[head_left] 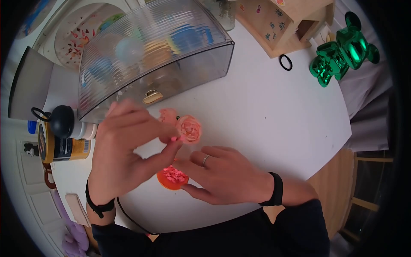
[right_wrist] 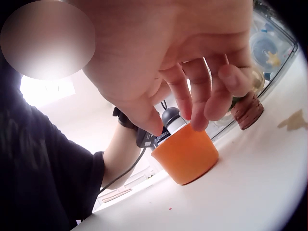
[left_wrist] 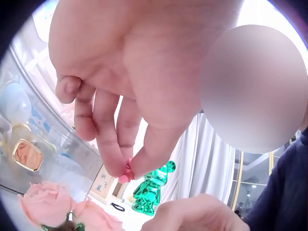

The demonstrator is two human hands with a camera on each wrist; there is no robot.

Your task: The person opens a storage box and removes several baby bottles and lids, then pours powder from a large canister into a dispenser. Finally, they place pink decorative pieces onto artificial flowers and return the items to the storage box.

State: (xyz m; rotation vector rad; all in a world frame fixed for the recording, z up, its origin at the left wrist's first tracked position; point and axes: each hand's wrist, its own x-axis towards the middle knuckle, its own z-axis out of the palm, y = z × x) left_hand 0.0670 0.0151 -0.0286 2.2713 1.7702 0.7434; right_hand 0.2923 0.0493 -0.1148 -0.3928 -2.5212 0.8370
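Note:
My left hand (head_left: 128,150) pinches a small pink piece (left_wrist: 126,174) between thumb and fingertips, raised beside the pink roses (head_left: 189,129). Below it on the white table stands an orange cup (right_wrist: 187,156), and bright pink bits (head_left: 174,174) fill its inside. My right hand (head_left: 229,175), with a ring and a black wristband, holds this cup at the rim between thumb and fingers. The roses stand just behind the cup, in a small reddish-brown pot (right_wrist: 248,114) that shows in the right wrist view.
A clear ribbed case (head_left: 158,55) with a gold clasp stands behind the roses. Left of it are a yellow-and-black tub (head_left: 66,147) and a round black-topped item (head_left: 62,122). Far right sit a shiny green bear figure (head_left: 342,53), a black ring (head_left: 285,62) and a wooden house (head_left: 287,28).

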